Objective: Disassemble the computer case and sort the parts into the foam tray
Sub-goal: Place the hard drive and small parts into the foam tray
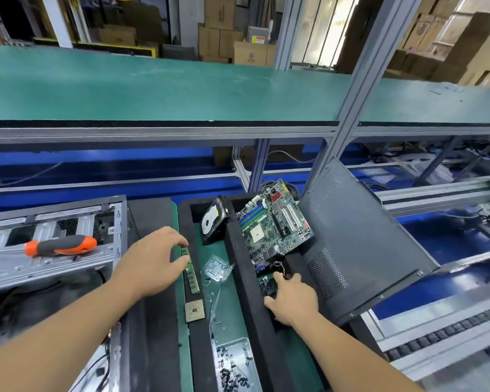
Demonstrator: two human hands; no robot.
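Head view — memory stick [191,274] between left-hand [150,260] fingertips.

Left hand [150,261] reaching forward with fingers curled, right hand [293,299] lower, fingers bent downward

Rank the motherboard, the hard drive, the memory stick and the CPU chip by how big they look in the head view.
1. Motherboard, clearly the largest.
2. Hard drive, standing tilted.
3. Memory stick, long but thin, partly hidden by a hand.
4. CPU chip, smallest, despite being nearest the camera.
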